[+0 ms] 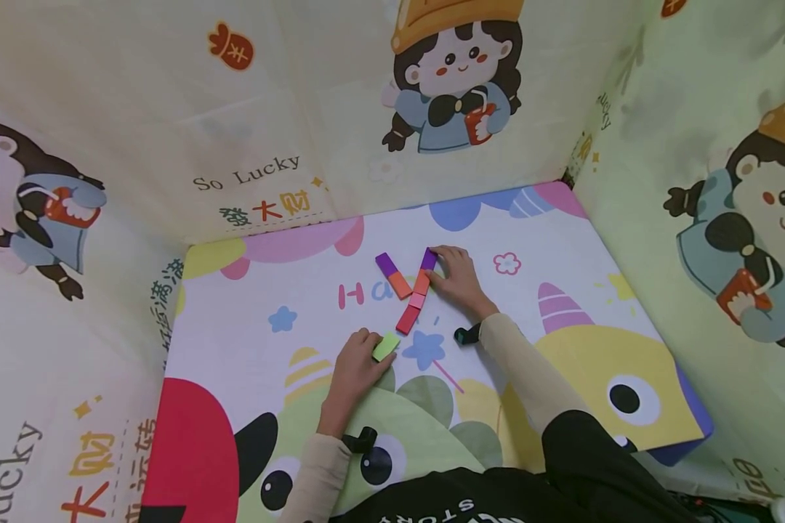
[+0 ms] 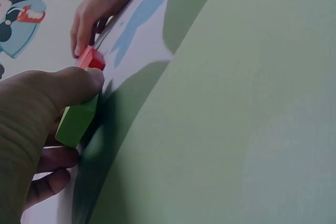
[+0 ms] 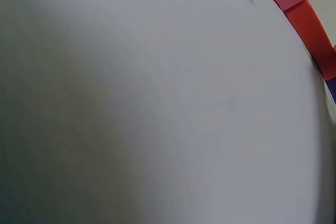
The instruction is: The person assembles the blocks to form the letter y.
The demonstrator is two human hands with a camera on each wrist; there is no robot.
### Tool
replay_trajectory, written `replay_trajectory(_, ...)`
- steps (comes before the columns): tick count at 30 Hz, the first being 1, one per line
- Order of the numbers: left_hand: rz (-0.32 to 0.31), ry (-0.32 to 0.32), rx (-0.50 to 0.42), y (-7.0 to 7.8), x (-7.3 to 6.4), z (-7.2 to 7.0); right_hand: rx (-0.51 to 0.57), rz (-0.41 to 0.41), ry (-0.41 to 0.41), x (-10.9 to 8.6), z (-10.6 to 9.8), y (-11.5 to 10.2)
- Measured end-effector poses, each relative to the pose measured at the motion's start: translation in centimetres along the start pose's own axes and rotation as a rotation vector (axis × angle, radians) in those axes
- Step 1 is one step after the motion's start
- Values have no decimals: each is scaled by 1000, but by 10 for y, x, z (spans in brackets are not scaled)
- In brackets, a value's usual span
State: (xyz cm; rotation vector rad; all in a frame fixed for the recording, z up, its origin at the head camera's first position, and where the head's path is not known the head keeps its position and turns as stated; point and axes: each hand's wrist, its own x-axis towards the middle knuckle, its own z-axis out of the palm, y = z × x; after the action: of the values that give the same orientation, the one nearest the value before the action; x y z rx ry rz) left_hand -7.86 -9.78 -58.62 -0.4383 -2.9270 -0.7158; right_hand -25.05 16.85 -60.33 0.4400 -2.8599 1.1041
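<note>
My left hand (image 1: 356, 370) pinches a light green block (image 1: 386, 347) between thumb and fingers, just below the lower end of a row of blocks. In the left wrist view the green block (image 2: 77, 121) tilts above the mat, close to the red block (image 2: 93, 59). My right hand (image 1: 456, 280) holds the purple block (image 1: 428, 258) at the row's upper end, its thumb by the orange block (image 1: 421, 282). Below these come a pink block (image 1: 416, 300) and a red block (image 1: 408, 318). Another purple block (image 1: 386, 264) and orange block (image 1: 400, 285) form a branch slanting up left, making a Y.
The blocks lie on a mat (image 1: 229, 341) printed with cartoon creatures, stars and letters. Printed cloth walls (image 1: 340, 94) rise behind it and on both sides. Dark wrist devices (image 1: 361, 440) sit at both sleeves.
</note>
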Motion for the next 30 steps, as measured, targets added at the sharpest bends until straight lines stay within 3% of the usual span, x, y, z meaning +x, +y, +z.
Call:
replay_trajectory(7, 6, 18, 95, 6, 6, 7, 5, 3, 3, 1, 0, 0)
replay_trajectory(19, -27, 58, 82, 12, 7, 11, -7, -25, 1, 4, -1, -2)
replay_trajectory(25, -45, 28, 87, 13, 7, 12, -15, -21, 0, 1, 1, 1)
replay_trajectory(30, -79, -33, 91, 17, 8, 11, -13, -20, 8, 0, 2, 4)
